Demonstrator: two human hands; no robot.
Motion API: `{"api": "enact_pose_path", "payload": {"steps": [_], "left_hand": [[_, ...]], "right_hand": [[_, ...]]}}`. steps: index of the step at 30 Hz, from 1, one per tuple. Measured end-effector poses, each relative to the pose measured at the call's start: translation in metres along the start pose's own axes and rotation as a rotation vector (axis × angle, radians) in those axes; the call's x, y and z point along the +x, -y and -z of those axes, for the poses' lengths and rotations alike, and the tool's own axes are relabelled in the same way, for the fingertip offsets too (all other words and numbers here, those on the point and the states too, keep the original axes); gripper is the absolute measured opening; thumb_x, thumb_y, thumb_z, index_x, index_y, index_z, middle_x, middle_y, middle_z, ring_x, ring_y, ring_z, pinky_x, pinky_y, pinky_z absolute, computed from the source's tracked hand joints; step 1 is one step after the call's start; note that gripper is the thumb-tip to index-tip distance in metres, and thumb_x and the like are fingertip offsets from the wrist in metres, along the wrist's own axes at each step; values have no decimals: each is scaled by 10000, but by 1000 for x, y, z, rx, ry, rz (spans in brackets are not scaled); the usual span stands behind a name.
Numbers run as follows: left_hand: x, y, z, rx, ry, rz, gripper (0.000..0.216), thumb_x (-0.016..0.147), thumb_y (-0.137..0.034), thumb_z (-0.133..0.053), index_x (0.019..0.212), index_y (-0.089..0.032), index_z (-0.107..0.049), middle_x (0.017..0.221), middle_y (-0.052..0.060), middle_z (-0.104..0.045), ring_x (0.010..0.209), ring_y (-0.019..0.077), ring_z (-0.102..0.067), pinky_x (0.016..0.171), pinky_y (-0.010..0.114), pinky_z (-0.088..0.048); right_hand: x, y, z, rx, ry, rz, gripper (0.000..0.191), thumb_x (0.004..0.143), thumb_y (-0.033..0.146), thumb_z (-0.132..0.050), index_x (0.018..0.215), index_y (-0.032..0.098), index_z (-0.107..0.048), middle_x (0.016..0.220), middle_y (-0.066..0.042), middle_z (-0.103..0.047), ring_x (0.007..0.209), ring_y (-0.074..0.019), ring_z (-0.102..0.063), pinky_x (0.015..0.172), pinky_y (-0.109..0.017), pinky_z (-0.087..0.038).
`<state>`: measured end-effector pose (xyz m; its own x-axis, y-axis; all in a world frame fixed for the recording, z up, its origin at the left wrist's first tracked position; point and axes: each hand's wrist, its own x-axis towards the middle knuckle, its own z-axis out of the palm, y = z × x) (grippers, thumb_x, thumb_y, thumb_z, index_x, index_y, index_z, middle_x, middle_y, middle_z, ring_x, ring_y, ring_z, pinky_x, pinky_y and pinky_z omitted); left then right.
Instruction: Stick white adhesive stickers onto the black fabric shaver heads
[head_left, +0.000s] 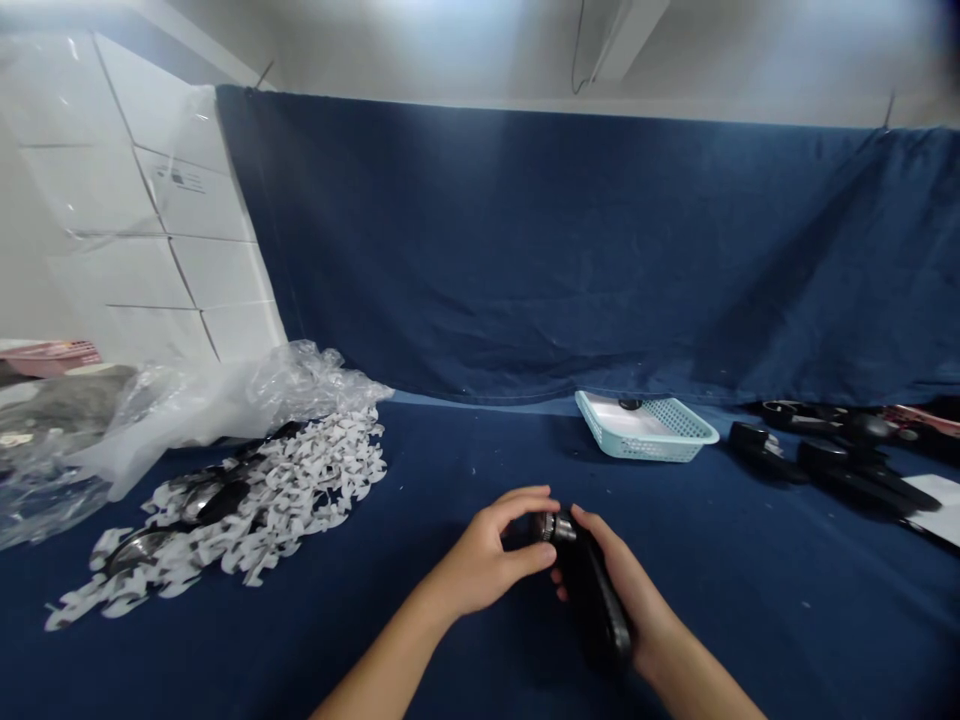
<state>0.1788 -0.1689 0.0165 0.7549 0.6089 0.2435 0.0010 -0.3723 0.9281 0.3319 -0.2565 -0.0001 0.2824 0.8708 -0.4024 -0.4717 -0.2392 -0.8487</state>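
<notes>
My right hand (626, 585) is wrapped round the long body of a black handheld device (592, 600), which lies tilted over the table. At its far end is a round head (551, 527) with a shiny ring. My left hand (491, 555) pinches this head between thumb and fingers from the left side. The exact kind of device cannot be made out. Both hands are close together above the dark blue cloth (465, 470).
To the left lies a pile of small white-grey pieces (322, 480) with dark round parts among them, beside clear plastic sheeting (247, 400). A light blue basket (652, 447) sits at the back. Several black devices (847, 475) lie at right. A blue curtain (525, 250) hangs behind.
</notes>
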Motion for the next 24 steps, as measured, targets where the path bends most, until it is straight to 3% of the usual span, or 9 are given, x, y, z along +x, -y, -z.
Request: {"api": "enact_pose_path", "payload": {"steps": [3,5,7,11,14,16,18,20,24], "left_hand": [[5,10,-5,-74,-174,147,435,863,-445,-624,1246,-244,-578,1264,94,-596,1065,231,-609,865,347,-502],[7,16,-7,-107,-193,246,436,870,-521,-569,1130,-174,-614,1054,107,-663,765,192,-655,648,309,-522],[8,17,-5,-148,-154,279,416,826,-506,-625,1039,-149,-617,965,96,-664,644,157,-627,551,275,-502],[6,12,1,-298,-94,264,545,667,-378,-808,1120,-206,-558,1225,115,-565,911,209,-627,613,269,-543],[4,10,2,-320,-100,341,525,803,-530,-658,1180,-184,-538,1112,139,-592,809,209,-640,553,293,-533],[4,9,3,-313,-89,346,523,790,-528,-679,1141,-156,-572,1022,127,-617,789,206,-643,573,290,-530],[3,9,3,-330,-65,288,589,654,-399,-836,1145,-187,-588,1141,119,-599,954,231,-631,666,274,-539],[4,10,4,-327,-68,263,658,635,-365,-855,1211,-245,-559,1268,102,-550,1052,233,-607,717,266,-541],[7,15,3,-259,-112,356,533,848,-564,-590,1203,-167,-556,1050,134,-631,617,154,-651,535,292,-525]], "right_hand": [[-2,2,-3,-117,-20,196,428,824,557,-611,1001,168,-641,679,-9,-674,555,-147,-637,517,-244,-533],[-3,3,-4,-182,-37,292,424,785,538,-667,1023,188,-630,728,6,-668,578,-147,-636,523,-248,-532],[-3,4,-5,-201,-59,324,472,740,539,-708,1048,191,-624,765,3,-671,596,-154,-637,528,-255,-532],[-2,4,-5,-221,-57,348,516,732,573,-693,1064,185,-621,792,-14,-669,613,-168,-636,536,-276,-533],[-2,2,-5,-236,-31,357,506,742,568,-687,1064,185,-615,731,4,-638,604,-169,-625,531,-278,-528],[-1,0,-5,-248,-24,358,510,739,571,-687,1063,183,-613,713,7,-630,599,-169,-619,522,-277,-525],[1,-1,-5,-256,-26,360,520,741,582,-678,1068,184,-611,729,0,-636,599,-167,-617,520,-279,-525],[3,-2,-6,-262,-35,363,526,743,593,-670,1070,186,-608,732,-1,-636,591,-165,-614,516,-281,-527],[8,-5,-5,-275,-43,356,532,721,593,-691,1049,181,-618,730,-6,-639,563,-163,-606,485,-281,-520]]}}
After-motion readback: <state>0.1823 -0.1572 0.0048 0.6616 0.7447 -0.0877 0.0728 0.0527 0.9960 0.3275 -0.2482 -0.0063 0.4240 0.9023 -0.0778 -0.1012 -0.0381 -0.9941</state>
